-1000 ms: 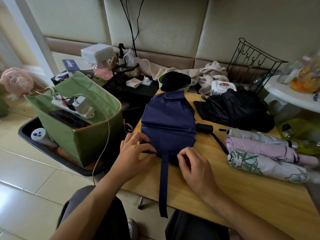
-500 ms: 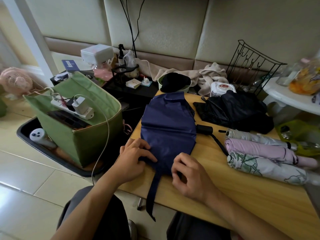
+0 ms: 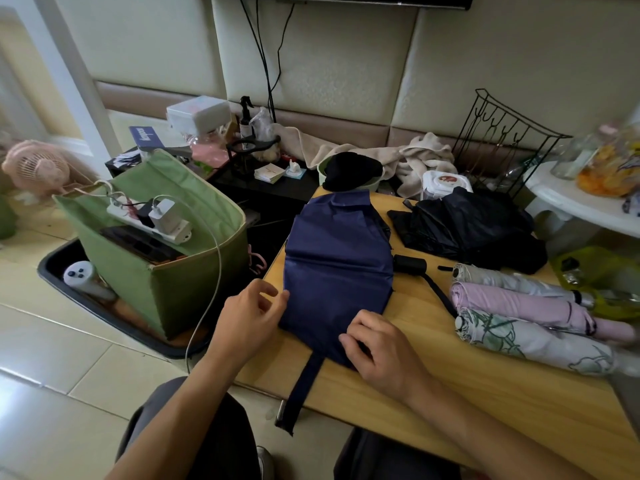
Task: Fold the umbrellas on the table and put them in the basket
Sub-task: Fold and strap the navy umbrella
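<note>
Left hand point(image 3: 249, 317) lifted off navy umbrella point(image 3: 337, 268), wood table point(image 3: 433, 386), tiled floor point(image 3: 45, 348)

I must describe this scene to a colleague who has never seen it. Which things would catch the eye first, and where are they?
First is the navy umbrella, spread flat near the left edge of the wooden table, with the left hand at its left edge and the right hand pinching its near end. To the right lie three rolled umbrellas side by side, with a crumpled black umbrella behind them. Left of the table, on the floor, stands a green basket.
</note>
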{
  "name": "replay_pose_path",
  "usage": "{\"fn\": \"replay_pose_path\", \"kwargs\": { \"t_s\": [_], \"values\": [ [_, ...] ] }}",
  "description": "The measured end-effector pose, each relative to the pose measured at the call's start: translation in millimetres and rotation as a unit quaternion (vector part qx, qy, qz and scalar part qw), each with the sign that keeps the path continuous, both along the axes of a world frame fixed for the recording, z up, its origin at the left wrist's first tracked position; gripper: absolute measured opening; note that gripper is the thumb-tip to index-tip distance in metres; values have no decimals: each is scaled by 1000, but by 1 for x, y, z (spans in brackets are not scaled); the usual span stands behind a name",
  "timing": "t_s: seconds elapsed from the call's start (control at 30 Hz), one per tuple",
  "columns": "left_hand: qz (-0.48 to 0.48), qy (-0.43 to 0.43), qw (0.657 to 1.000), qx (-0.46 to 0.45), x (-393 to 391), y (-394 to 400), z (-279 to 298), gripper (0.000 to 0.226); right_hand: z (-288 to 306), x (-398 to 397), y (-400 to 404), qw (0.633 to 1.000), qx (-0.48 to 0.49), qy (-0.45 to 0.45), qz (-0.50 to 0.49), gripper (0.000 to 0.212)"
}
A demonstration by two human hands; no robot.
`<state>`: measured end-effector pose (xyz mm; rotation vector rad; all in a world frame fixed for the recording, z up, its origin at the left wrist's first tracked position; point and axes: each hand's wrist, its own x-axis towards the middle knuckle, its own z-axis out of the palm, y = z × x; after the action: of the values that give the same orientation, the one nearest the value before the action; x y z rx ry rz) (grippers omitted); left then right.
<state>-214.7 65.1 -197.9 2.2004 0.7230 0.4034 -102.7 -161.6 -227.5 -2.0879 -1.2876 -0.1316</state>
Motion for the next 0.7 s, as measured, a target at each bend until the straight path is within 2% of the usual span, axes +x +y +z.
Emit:
{"fn": "replay_pose_path", "kwargs": {
  "t_s": [0.13,0.23,0.33,0.43,0.57,0.7],
  "values": [
    [0,27,997,-72,-3,2,1,34,1,-1,-1,1000,-7,-5,2,32],
    [25,-39,984,-173,-6,2,7,36,-1,-1,-2,1000,-8,-15,-2,30],
    [37,-77,968,-234,-8,1,14,35,-2,-2,-1,1000,-10,-27,-7,29],
    [25,-39,956,-290,-10,0,17,35,-3,-2,-2,999,-15,-36,-10,28],
    [12,-5,948,-318,-12,-1,17,34,-3,-4,-2,999,-19,-46,-14,28],
    [-16,-55,938,-341,-12,-1,23,39,-3,-5,-1,998,-22,-56,-21,28]
  ]
}}
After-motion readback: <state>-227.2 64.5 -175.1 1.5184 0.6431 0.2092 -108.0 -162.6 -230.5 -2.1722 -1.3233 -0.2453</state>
